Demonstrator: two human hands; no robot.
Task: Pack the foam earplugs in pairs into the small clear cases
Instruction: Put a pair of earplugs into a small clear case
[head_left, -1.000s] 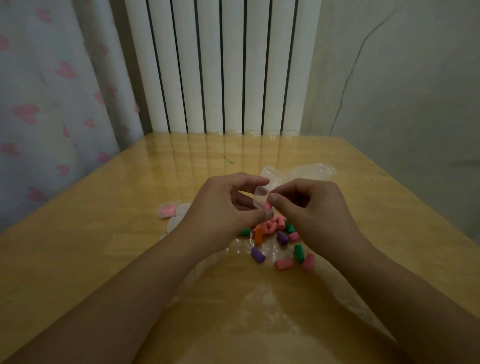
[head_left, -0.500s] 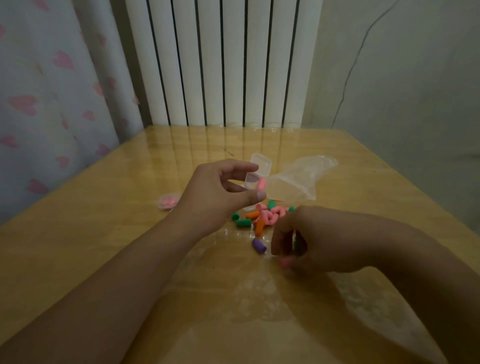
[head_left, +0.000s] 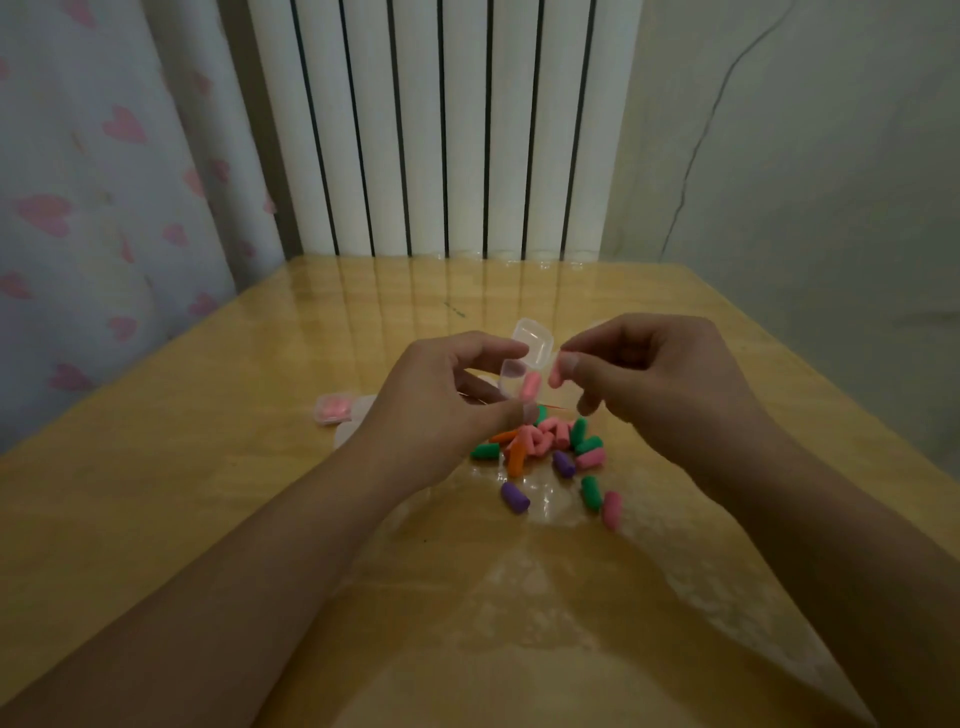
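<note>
My left hand (head_left: 447, 395) holds a small clear case (head_left: 524, 358) above the table, its lid flipped up. One pink earplug (head_left: 531, 387) sits in the case. My right hand (head_left: 649, 384) is just right of the case and pinches a second pink earplug (head_left: 556, 371) between thumb and forefinger. Under both hands lies a loose pile of earplugs (head_left: 550, 449) in pink, green, orange and purple. A shut case with pink earplugs (head_left: 332, 408) rests on the table to the left.
The wooden table (head_left: 208, 467) carries a clear plastic sheet (head_left: 571, 597) under the pile. Another clear piece (head_left: 353, 421) lies beside the filled case. A white radiator (head_left: 441, 130) stands behind the table, a heart-print curtain (head_left: 104, 208) hangs at the left, and a wall is at the right.
My right hand went down to the pile, picked up a pink earplug and came back up beside the case. My left hand kept holding the open case with one pink earplug.
</note>
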